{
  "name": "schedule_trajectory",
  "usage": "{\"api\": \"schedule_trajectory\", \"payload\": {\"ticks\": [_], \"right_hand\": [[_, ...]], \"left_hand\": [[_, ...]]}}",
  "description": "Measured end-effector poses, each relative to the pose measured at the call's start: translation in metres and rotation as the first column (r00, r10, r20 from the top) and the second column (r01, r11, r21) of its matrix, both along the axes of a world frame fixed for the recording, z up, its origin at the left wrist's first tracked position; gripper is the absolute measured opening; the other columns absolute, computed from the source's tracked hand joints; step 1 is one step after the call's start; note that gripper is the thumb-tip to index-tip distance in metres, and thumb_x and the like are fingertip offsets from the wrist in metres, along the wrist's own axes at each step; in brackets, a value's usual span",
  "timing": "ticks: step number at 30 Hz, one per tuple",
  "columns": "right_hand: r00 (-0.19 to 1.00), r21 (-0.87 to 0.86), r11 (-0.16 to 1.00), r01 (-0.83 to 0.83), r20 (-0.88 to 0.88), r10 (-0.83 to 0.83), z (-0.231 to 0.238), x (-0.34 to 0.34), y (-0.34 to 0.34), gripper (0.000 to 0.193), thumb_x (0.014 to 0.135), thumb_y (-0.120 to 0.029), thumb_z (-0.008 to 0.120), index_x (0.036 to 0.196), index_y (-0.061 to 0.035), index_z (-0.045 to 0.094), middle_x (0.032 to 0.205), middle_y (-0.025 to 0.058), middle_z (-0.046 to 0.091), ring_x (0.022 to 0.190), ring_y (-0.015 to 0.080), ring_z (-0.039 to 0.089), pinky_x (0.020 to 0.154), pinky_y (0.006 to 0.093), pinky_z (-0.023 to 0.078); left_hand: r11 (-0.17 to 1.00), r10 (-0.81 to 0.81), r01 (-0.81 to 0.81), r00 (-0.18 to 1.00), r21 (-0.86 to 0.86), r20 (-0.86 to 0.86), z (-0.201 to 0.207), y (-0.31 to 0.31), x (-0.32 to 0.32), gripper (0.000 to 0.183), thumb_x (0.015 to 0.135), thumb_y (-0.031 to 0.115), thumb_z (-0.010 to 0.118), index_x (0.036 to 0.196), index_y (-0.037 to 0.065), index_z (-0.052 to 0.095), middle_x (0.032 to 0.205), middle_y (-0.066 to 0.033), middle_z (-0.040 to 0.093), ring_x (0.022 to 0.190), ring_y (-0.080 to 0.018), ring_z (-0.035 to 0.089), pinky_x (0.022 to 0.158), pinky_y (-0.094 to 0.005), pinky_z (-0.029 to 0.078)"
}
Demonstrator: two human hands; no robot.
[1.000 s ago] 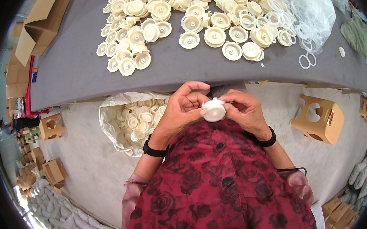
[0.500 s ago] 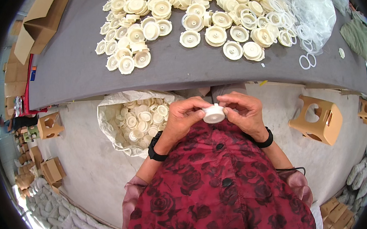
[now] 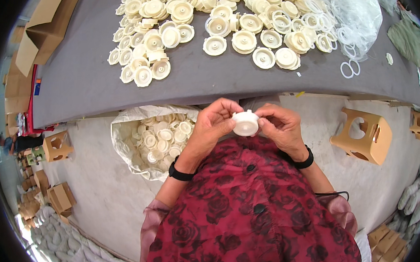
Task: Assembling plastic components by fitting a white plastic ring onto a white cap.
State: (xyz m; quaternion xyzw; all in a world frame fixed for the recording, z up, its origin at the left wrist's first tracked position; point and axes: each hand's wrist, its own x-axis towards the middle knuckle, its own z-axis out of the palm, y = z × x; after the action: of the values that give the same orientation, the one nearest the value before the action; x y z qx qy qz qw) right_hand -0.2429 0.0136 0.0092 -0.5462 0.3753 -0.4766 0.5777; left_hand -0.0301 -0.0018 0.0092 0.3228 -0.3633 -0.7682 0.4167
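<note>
A round white plastic cap (image 3: 245, 124) with small tabs on its rim is held above my lap, just in front of the table edge. My left hand (image 3: 212, 126) pinches its left side between thumb and fingers. On the opposite side, the fingertips of my right hand (image 3: 284, 127) grip the rim. Any ring seated in the cap cannot be made out. Many cream caps (image 3: 244, 41) of like shape lie in loose heaps on the grey-covered table (image 3: 182, 86). Thin white rings (image 3: 350, 69) lie at the right, by a clear plastic bag (image 3: 357, 11).
An open woven sack (image 3: 125, 144) full of caps stands on the floor left of my hands. A tan plastic stool (image 3: 374, 141) is at the right, another stool (image 3: 57, 145) at the far left. Cardboard boxes (image 3: 47, 33) flank the table; filled bags (image 3: 77, 247) lie lower left.
The cap has tilted so that more of its round face shows. My left hand has turned, its fingers lifting higher and spreading from the thumb. My right hand still grips the rim.
</note>
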Motion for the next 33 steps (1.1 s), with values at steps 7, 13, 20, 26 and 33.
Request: {"api": "schedule_trajectory", "payload": {"ticks": [7,13,20,26,33], "right_hand": [[0.994,-0.037,0.999,-0.001,-0.112,-0.003,0.001,-0.003,0.000,0.011,0.087,-0.002,0.067,0.097,0.0037,0.070,0.085,0.0079,0.070,0.076,0.0114,0.065,0.067,0.0241,0.053],[0.979,-0.010,0.998,-0.061,-0.194,0.058,0.003,-0.001,-0.002,0.013,0.086,-0.006,0.070,0.096,0.0025,0.070,0.085,0.0074,0.071,0.074,0.0121,0.066,0.067,0.0256,0.053],[0.856,-0.303,0.927,-0.219,-0.516,0.034,0.003,0.008,-0.011,0.017,0.084,-0.008,0.071,0.098,0.0013,0.067,0.076,0.0104,0.061,0.065,0.0220,0.062,0.060,0.0322,0.049],[0.944,-0.135,0.987,-0.086,-0.327,0.038,0.006,0.016,-0.015,0.014,0.087,-0.007,0.068,0.098,0.0007,0.068,0.080,0.0104,0.063,0.068,0.0233,0.063,0.061,0.0321,0.049],[0.885,-0.353,0.931,-0.090,-0.457,-0.088,0.021,0.010,-0.058,0.016,0.084,-0.008,0.072,0.097,-0.0001,0.070,0.085,0.0111,0.066,0.073,0.0249,0.063,0.065,0.0343,0.050]], "left_hand": [[0.989,0.061,-0.062,0.998,-0.137,-0.010,-0.022,0.018,0.009,0.012,0.087,0.001,0.071,0.098,-0.003,0.069,0.096,-0.0037,0.063,0.088,-0.0100,0.058,0.080,-0.0247,0.047],[0.967,-0.052,0.112,0.966,-0.229,0.253,-0.011,0.012,0.013,0.010,0.085,0.004,0.073,0.093,-0.002,0.073,0.083,-0.0030,0.062,0.077,-0.0101,0.055,0.067,-0.0253,0.042],[0.879,-0.023,0.273,0.844,-0.392,0.536,-0.009,-0.004,0.012,0.007,0.087,0.006,0.071,0.089,0.000,0.071,0.081,-0.0037,0.061,0.076,-0.0141,0.054,0.068,-0.0292,0.041],[0.987,-0.158,0.155,0.960,0.028,0.232,-0.009,0.008,0.021,0.019,0.091,0.012,0.068,0.104,-0.002,0.066,0.095,-0.0002,0.066,0.093,-0.0102,0.061,0.085,-0.0263,0.048],[0.973,-0.220,0.203,0.638,0.114,0.738,-0.017,0.032,0.135,0.019,0.091,0.011,0.068,0.103,-0.002,0.072,0.096,-0.0049,0.070,0.089,-0.0115,0.063,0.082,-0.0282,0.049]]}}
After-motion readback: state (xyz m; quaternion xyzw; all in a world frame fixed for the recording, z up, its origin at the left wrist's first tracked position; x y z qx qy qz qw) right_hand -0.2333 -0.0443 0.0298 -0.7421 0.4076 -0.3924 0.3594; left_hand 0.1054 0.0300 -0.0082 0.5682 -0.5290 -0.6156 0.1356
